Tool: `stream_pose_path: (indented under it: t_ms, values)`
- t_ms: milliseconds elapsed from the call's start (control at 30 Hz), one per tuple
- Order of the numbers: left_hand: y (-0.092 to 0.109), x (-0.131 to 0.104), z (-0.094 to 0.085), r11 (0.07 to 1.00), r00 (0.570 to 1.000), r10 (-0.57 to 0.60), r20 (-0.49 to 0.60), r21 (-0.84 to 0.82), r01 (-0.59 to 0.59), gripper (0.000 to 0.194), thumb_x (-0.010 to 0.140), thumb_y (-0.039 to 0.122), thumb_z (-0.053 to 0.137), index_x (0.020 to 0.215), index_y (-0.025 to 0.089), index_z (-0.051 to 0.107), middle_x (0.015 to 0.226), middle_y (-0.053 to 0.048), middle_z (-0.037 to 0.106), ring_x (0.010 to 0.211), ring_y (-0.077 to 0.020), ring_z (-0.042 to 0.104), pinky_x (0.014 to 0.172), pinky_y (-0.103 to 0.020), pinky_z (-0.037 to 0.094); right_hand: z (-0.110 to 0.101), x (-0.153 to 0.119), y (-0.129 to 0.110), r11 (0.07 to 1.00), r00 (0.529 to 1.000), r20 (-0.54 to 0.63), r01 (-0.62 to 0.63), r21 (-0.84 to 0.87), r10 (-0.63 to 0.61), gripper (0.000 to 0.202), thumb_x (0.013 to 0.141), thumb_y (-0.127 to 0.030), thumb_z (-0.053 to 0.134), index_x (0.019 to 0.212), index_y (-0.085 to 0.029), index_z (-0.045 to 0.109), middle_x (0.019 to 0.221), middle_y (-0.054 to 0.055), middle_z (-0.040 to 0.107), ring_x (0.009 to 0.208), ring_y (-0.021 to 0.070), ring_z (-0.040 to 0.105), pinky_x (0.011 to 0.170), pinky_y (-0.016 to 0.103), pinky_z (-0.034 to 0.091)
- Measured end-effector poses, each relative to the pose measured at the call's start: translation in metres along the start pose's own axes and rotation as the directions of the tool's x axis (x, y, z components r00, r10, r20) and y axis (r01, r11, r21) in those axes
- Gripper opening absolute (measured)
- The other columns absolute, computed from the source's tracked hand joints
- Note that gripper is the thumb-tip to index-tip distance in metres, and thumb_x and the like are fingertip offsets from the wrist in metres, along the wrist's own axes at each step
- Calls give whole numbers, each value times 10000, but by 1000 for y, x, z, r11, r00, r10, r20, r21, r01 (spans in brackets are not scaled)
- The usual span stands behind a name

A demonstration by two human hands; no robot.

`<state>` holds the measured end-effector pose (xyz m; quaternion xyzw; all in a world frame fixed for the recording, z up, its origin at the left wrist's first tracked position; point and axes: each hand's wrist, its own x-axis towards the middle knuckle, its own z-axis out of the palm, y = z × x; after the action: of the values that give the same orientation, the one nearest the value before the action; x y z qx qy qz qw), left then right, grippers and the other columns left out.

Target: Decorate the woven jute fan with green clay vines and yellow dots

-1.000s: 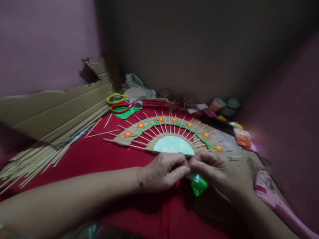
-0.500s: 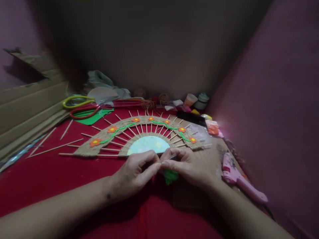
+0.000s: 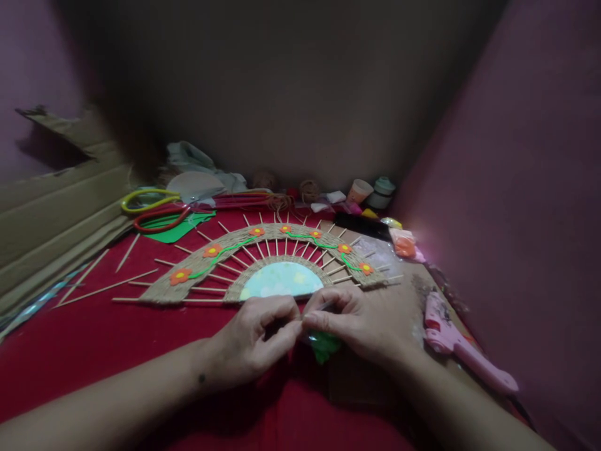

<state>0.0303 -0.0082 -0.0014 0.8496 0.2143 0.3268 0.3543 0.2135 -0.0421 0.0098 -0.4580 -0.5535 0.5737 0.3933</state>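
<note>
My left hand (image 3: 263, 338) and my right hand (image 3: 345, 319) meet at the fingertips, both closed in a pinch. A small plastic packet with bright green stuff (image 3: 323, 346) in it hangs below my right fingers. What the left fingertips pinch is too small to make out. Just beyond both hands lies a half-round woven fan (image 3: 225, 241) of twine on thin sticks. Orange clay-like flowers (image 3: 180, 277) and a wavy green line (image 3: 223, 252) sit on its outer band. A pale blue half disc (image 3: 275, 280) fills its centre.
A pink glue gun (image 3: 464, 354) lies at the right on a cardboard sheet (image 3: 408, 294). Scissors (image 3: 157, 210) rest on green sheets (image 3: 181, 230) at the back left, near loose sticks (image 3: 107, 289). Cardboard (image 3: 56, 194) stands at the left. A cup (image 3: 360, 190) and orange packet (image 3: 404, 244) are behind.
The whole view has shifted slightly, so everything sits a little lower. My hands stay pinched together, and the green packet shows a bit more below the right fingers.
</note>
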Motion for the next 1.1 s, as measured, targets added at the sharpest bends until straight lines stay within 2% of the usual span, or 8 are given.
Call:
stream_pose_path:
  t_ms: [133,233,433,567,700,800,933,1100]
  values:
    - [2,0,0,998,998,-51,38,-34,53,221,843,165,438,622,155,451,544,48,401,494,-64,350,466,-174,300,-1,-1,3,999,1000,-15,-8,-31,7,276,677,-406,724,638,-143,649,579,4,582,542,98,475,516,232,376]
    - [3,-2,1,996,998,-35,56,-80,39,199,826,153,457,627,157,447,556,46,405,500,-65,354,471,-177,301,-2,-2,1,999,999,-34,-22,-42,20,248,674,-380,730,624,-144,668,561,10,598,533,102,489,507,225,384]
    - [4,-2,2,991,998,-43,40,-122,48,196,825,160,469,632,161,441,559,40,414,494,-66,350,463,-188,298,-1,-3,0,997,998,-14,-64,38,64,243,649,-371,758,574,-156,674,554,22,630,527,109,519,503,220,402]
    - [4,-1,0,989,998,-55,-29,-141,50,187,818,150,482,633,153,462,552,44,418,484,-60,351,455,-180,294,-3,-3,5,993,996,-56,-69,92,74,275,685,-430,730,642,-161,691,588,19,629,538,107,511,518,225,395]
    - [5,-1,-1,988,998,-56,-12,-142,54,208,826,174,500,625,155,451,548,51,400,481,-57,337,457,-181,288,-4,-4,0,998,992,-114,-58,31,61,256,700,-402,715,628,-157,693,551,2,594,515,92,466,498,216,355]
    - [4,-1,0,989,997,-79,9,-127,79,269,839,204,500,588,164,411,531,61,354,478,-58,318,457,-186,277,-3,-3,-4,999,992,-121,-34,29,37,231,679,-365,729,586,-160,677,519,-18,573,501,81,450,492,206,349]
    - [3,1,-1,987,993,-115,2,-117,115,272,851,211,461,587,166,414,540,56,356,495,-66,334,466,-186,289,-3,3,1,992,995,-96,-17,128,29,230,666,-390,742,640,-167,691,579,-14,622,525,85,505,512,207,390]
    - [0,1,-2,997,999,-48,1,-57,48,261,850,215,455,595,160,445,541,47,404,498,-68,364,482,-189,304,4,0,-1,991,998,-63,-16,136,24,200,581,-312,805,642,-158,694,607,-1,652,565,100,561,570,227,454]
